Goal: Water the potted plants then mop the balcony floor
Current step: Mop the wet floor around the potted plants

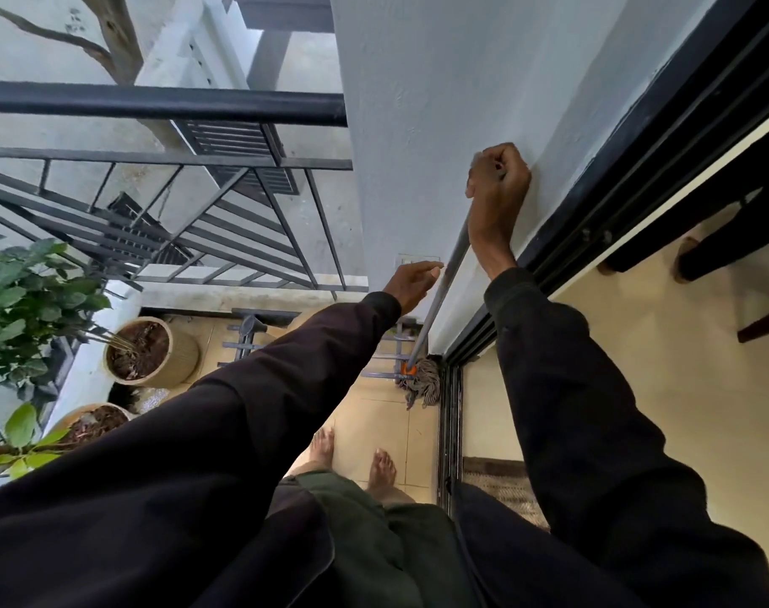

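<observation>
The white wall (pixel 439 103) fills the middle of the view, with the black balcony railing (pixel 154 103) to its left and the black sliding-door frame (pixel 593 204) to its right. Below lies the beige tiled balcony floor (pixel 374 414), where the person's bare feet (pixel 380 469) stand. At the left edge of the balcony sit 2 round pots of soil, the far pot (pixel 154 348) and the near pot (pixel 97 421), under a leafy green plant (pixel 27 300).

The mop leans against the wall beside the door frame. Its grey handle (pixel 444 283) runs up the wall, and its stringy mop head (pixel 422 381) rests on the floor in the corner.

The right hand (pixel 496 182) is clenched round the top of the handle. The left hand (pixel 413 283) reaches lower down with its fingers straight and apart, fingertips just beside the handle, holding nothing.
</observation>
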A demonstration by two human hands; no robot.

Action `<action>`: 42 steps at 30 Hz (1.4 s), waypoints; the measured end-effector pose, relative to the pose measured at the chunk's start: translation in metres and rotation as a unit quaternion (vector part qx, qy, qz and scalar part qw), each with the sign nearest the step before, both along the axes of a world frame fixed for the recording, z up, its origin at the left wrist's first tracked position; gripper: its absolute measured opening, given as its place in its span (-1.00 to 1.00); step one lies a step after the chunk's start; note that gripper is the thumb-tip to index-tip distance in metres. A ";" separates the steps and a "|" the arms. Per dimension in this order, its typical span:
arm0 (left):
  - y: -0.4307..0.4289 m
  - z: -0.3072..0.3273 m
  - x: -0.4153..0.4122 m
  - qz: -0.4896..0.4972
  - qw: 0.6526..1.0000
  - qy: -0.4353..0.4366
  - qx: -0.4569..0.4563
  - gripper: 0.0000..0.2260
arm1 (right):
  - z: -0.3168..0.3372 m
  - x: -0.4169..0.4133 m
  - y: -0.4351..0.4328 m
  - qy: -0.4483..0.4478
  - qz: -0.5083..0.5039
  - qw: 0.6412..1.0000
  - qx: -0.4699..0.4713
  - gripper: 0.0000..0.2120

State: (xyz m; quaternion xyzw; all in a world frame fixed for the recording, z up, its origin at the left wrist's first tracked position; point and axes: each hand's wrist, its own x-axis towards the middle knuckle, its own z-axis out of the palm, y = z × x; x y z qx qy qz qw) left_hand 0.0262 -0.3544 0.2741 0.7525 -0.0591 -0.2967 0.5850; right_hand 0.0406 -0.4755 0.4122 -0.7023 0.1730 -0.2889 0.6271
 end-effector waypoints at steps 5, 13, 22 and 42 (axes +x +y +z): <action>0.009 0.003 0.023 0.023 0.999 0.038 -0.029 -0.83 | -0.008 0.026 0.000 0.045 -0.040 0.995 -0.080 -0.76; 0.012 0.008 0.068 0.009 0.996 0.072 -0.042 -0.86 | -0.023 0.063 -0.004 0.274 -0.044 0.951 -0.137 -0.60; 0.016 0.012 0.114 -0.040 0.995 0.084 -0.043 -0.83 | -0.014 0.088 -0.011 0.374 -0.028 0.895 -0.241 -0.78; 0.056 0.022 0.136 -0.135 0.991 0.019 -0.005 -0.71 | -0.013 0.057 0.016 0.370 -0.101 0.907 -0.174 -0.69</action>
